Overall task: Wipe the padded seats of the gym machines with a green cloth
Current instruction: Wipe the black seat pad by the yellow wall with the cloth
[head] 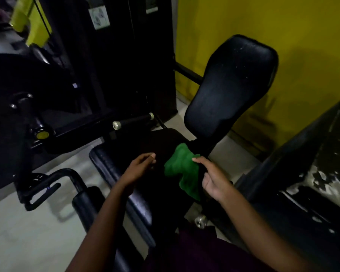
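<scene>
A crumpled green cloth (182, 169) lies on the black padded seat (114, 169) of a gym machine, near the foot of its upright black backrest (230, 83). My right hand (214, 181) is at the cloth's right edge, palm turned left; its thumb tip touches the cloth and its fingers are relaxed. Shadow hides the gap between palm and cloth. My left hand (139, 167) hovers over the middle of the seat, just left of the cloth, with its fingers loosely bent and nothing in them.
Another worn black pad (310, 173) with peeling patches stands close on the right. A yellow wall (302, 26) is behind. The dark machine frame and weight stack (114, 65) rise at the left, with a handle bar (133, 120) and a roller pad arm (82, 203) beside the seat.
</scene>
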The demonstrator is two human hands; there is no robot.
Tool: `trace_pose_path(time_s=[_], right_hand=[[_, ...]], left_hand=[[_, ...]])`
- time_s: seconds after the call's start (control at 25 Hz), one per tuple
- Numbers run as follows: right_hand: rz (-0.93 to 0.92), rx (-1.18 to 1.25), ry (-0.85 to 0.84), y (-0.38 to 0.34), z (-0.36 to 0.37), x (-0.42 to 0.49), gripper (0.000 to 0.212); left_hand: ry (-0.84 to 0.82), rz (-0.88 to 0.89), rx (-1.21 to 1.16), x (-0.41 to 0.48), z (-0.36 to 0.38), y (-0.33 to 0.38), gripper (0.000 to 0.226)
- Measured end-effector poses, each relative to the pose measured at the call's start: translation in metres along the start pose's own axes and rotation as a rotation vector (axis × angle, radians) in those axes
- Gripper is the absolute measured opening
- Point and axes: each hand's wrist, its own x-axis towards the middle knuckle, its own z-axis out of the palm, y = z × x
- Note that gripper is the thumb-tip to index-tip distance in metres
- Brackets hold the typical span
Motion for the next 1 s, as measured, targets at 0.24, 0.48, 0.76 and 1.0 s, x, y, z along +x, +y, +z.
trace_pose_path(time_s=[0.24, 0.48, 0.76, 1.0], right_hand=[[0.004, -0.033, -0.147, -0.049, -0.018, 0.034, 0.018], [-0.041, -0.194, -0.267, -0.054, -0.021, 0.056, 0.020], [-0.381, -0.753, -0.147, -0.052, -0.017, 0.073, 0.017], [-0.552, -0.688, -0.270, -0.046, 0.008, 0.060, 0.040]], left_hand=[[-0.041, -0.236, -0.089, 0.037, 0.039, 0.020, 0.058], [0.018, -0.213, -0.398, 0.038, 0.042, 0.048, 0.031], [0.393, 0.097, -0.013, 0.012, 0.009, 0.041, 0.019], [0.119, 0.124, -0.075, -0.002, -0.023, 0.028, 0.024]])
